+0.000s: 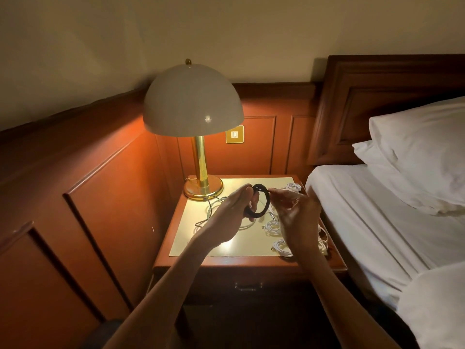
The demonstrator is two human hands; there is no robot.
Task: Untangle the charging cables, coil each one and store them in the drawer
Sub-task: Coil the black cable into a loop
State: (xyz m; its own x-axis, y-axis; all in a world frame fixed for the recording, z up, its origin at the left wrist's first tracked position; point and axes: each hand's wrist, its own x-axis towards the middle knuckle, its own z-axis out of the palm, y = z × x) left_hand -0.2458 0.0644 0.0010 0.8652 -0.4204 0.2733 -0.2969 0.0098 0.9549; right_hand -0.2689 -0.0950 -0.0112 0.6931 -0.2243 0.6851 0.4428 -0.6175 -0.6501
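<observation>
Above the lamplit wooden bedside table [226, 259] strewn with white cables [281, 246], the left hand [226, 217] grips a coiled black charging cable [259, 200] while the right hand [294, 212] pinches its loose end, probably finishing the coil, with the closed drawer [247, 285] needing opening next.

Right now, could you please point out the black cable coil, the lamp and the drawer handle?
black cable coil [264, 209]: head view, on its lower right arc.
lamp [192, 102]: head view, on the middle of the dome shade.
drawer handle [247, 286]: head view, on its middle.
</observation>
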